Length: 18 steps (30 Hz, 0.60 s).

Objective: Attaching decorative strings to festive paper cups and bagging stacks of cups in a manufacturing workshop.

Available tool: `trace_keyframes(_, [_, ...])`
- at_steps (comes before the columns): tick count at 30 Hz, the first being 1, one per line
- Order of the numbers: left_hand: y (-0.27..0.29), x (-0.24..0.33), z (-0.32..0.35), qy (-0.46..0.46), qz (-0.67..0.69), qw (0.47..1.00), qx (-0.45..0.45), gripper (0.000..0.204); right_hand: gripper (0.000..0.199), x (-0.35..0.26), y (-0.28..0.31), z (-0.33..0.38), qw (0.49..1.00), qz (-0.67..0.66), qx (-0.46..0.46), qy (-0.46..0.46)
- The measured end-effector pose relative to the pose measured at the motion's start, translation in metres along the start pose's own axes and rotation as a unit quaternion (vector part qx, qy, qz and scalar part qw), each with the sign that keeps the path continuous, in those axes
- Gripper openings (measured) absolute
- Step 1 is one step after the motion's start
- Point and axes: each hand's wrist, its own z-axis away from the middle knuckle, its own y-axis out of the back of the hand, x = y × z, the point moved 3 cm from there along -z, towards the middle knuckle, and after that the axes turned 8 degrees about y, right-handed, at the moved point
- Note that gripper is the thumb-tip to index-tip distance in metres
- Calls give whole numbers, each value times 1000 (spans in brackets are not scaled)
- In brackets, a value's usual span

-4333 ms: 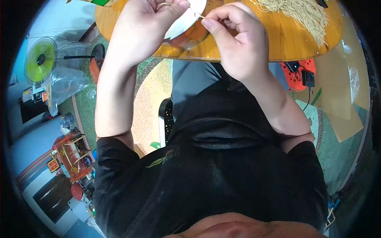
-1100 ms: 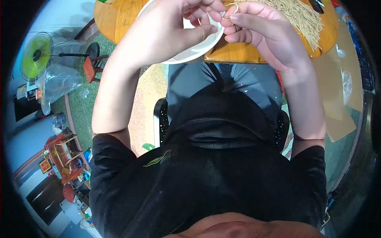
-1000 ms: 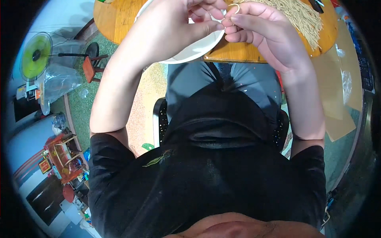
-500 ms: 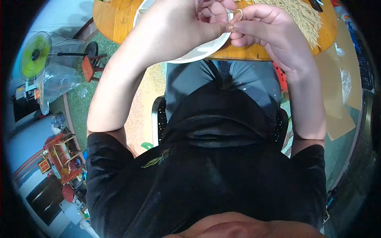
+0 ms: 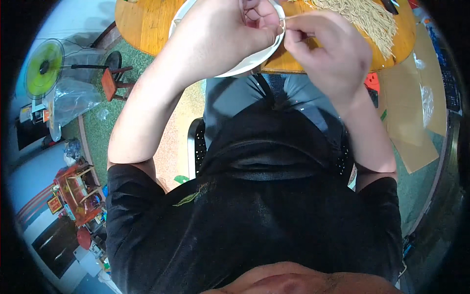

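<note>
At the table's near edge, my left hand (image 5: pixel 245 36) is closed in a pinch over a white bowl (image 5: pixel 255 60), its fingertips at a thin pale cord (image 5: pixel 283 23). Just to the right, my right hand (image 5: pixel 330 49) is curled with thumb and forefinger together at the same cord. Only a short piece of the cord shows between the fingertips; the fingers hide the rest. Beyond my right hand, a heap of similar pale cords (image 5: pixel 374 24) lies on the wooden table (image 5: pixel 142 27).
A dark object (image 5: pixel 390 6) lies by the cord heap. At left stand a green fan (image 5: pixel 44 68) and a small red-brown stool (image 5: pixel 108 84). Flattened cardboard (image 5: pixel 409 122) covers floor at right. Something red (image 5: pixel 372 82) sits under the table edge.
My right hand has turned over, knuckles now up, and its forearm has swung inward. The small cord loop between the hands no longer shows. My left hand has barely moved.
</note>
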Motion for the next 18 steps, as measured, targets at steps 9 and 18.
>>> trace_keyframes(9, [3, -22, -4, 93, 138, 985, -44, 21, 29, 16, -23, 26, 962, 37, 190, 193])
trace_keyframes(18, [5, -23, -9, 76, 94, 991, -51, 12, 32, 18, -28, 26, 949, 21, 217, 227])
